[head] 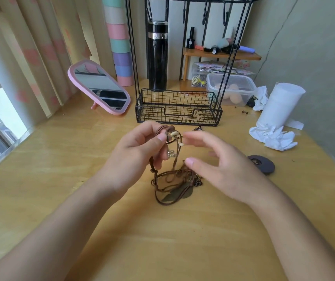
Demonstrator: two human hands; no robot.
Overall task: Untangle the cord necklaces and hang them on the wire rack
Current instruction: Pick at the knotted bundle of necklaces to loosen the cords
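A tangle of brown cord necklaces point(174, 183) with pale beads and leaf pendants lies on the wooden table point(81, 169), part of it lifted. My left hand point(140, 147) pinches the raised cords near the pale beads, just above the pile. My right hand point(219, 161) hovers beside them with fingers spread, blurred, touching nothing that I can see. The black wire rack point(177, 107) stands just behind, with a basket base and several hooks point(205, 15) along its top bar, all bare.
A pink mirror point(99, 88) leans at the left. A black flask point(157, 55) stands behind the rack. A clear tub point(231, 88), tissue roll point(278, 104) and crumpled tissues point(271, 136) sit at right, and a dark disc point(261, 164) lies near my right hand.
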